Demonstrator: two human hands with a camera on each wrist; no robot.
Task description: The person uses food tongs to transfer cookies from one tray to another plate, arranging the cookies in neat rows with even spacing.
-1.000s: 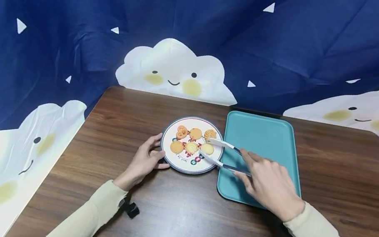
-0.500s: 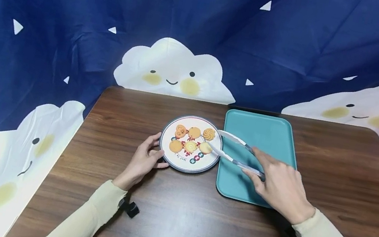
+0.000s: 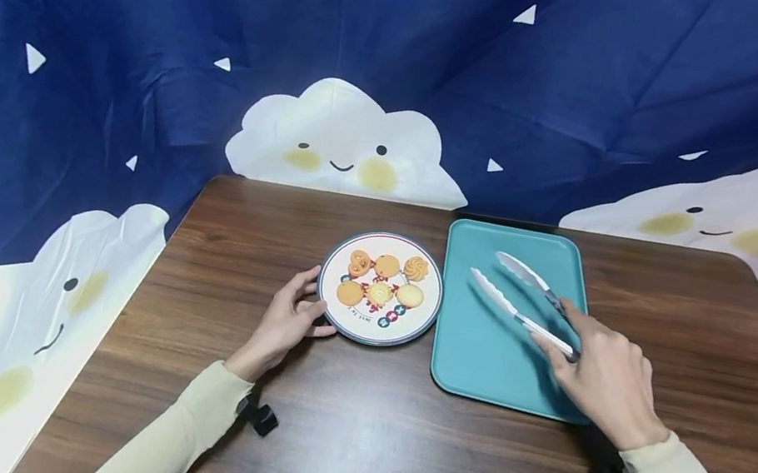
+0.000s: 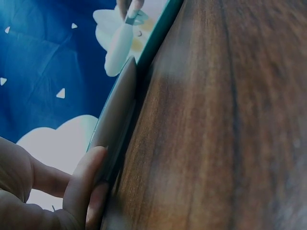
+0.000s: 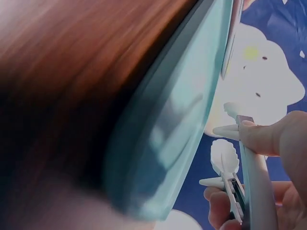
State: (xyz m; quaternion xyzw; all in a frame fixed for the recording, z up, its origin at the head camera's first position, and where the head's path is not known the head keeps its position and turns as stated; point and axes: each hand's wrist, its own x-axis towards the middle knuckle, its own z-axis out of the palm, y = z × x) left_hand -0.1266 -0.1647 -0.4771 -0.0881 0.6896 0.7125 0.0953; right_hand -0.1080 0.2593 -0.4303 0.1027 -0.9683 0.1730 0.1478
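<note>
My left hand [image 3: 286, 320] holds the left rim of a round white plate [image 3: 363, 328] with a blue edge and printed pattern; in the left wrist view its fingers [image 4: 84, 179] lie against the plate's side. Several biscuits lie on the plate, among them a heart-shaped one [image 3: 360, 264], a swirled one [image 3: 416, 268] and a pale round one [image 3: 410, 296]. My right hand [image 3: 601, 377] grips a pair of metal tongs [image 3: 501, 296] over the teal tray [image 3: 476, 376]. The tongs' two arms are spread, with nothing between their scalloped tips.
The tray stands right beside the plate on a brown wooden table [image 3: 341, 450]. Behind the table hangs a blue cloth [image 3: 414, 40] printed with white clouds. A black wrist strap with a small box [image 3: 263, 419] sits on the left sleeve.
My right hand has drawn the tongs rightward, away from the biscuits and over the tray. The biscuits stay on the plate, and my left hand keeps its place at the rim.
</note>
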